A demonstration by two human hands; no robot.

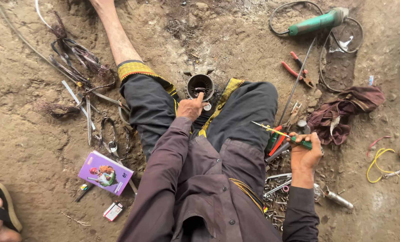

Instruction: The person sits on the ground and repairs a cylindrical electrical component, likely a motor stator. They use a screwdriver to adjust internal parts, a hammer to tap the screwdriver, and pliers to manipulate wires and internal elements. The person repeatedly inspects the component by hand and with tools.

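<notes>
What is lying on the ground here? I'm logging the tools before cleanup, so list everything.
Metal cylinder: one, grey, between the knees.
Screwdriver: one, green handle, in right hand.
Angle grinder: one, green, top right.
Pliers: one, red handles, below grinder.
Rag: one, maroon, right.
Spanners and sockets: a pile, steel, beside right thigh.
Box: one, purple, left.
Wire scraps: a tangle, dark, upper left.
Left hand: touching the cylinder's rim.
Right hand: gripping the screwdriver.

Dull purple button-up shirt (200, 197), long cuffed sleeves; dark trousers (236, 121) with yellow patterned hem bands (135, 68); lower legs bare.
</notes>
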